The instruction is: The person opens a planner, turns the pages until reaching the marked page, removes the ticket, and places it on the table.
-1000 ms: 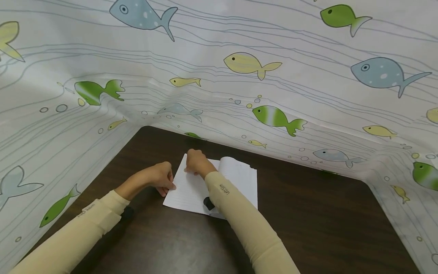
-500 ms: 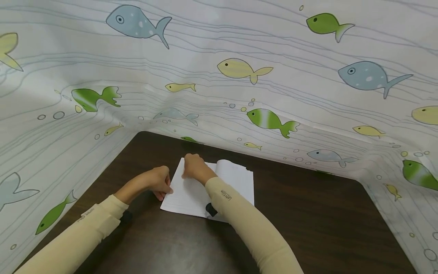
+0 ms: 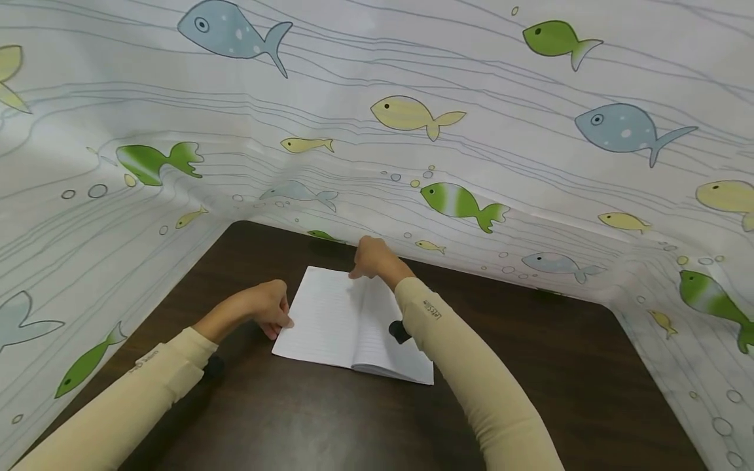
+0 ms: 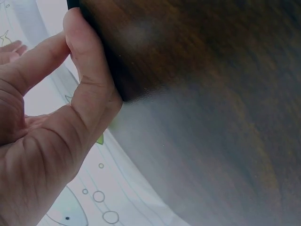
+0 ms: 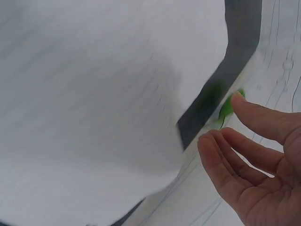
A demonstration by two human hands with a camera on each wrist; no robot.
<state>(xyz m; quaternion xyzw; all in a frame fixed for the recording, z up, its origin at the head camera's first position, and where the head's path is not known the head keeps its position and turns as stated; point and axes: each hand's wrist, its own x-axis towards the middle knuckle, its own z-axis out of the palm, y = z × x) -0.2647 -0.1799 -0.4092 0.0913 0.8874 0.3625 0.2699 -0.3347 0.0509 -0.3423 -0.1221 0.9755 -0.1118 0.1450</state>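
An open notebook with white lined pages lies on the dark wooden table. My left hand is at its left edge, thumb on the page margin and fingers curled in beside it, pinching the edge. In the left wrist view the same hand shows thumb and finger close together against the dark tabletop. My right hand hovers at the far edge of the notebook, near the fold. The right wrist view shows that hand with thumb and bent fingers apart, nothing between them, beside a blurred white page.
White sheeting printed with fish rises behind and on both sides of the table. A small black wrist camera sits under the right sleeve and overlaps the right page. The far table edge runs close behind my right hand.
My right hand has moved from the left page to the right and farther away, past the fold. The curled page at the fold now lies flatter. The left hand stays at the left edge.
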